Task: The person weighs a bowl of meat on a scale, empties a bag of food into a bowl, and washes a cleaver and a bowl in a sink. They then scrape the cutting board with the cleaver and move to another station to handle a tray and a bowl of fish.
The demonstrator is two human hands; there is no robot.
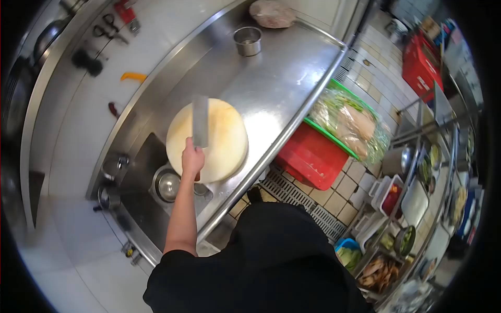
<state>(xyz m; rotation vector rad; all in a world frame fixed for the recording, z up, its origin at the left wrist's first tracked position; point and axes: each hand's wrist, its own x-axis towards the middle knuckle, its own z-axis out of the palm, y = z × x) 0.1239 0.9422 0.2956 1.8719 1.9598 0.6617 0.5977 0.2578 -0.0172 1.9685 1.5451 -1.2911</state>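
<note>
My left hand (192,159) is closed around the handle of a cleaver (200,120). Its broad steel blade points away from me and lies over a round pale wooden cutting board (225,142). The board rests on the stainless steel counter (271,83), partly overhanging the sink (141,172). Nothing lies on the board apart from the blade. My right hand is out of view; only my black top shows at the bottom.
A metal bowl (168,185) sits in the sink beside the taps (112,167). On the far counter stand a steel cup (247,40) and a wrapped lump (271,13). On the floor lie a red crate (312,156) and bagged vegetables (350,124). Food trays (412,203) fill the shelves on the right.
</note>
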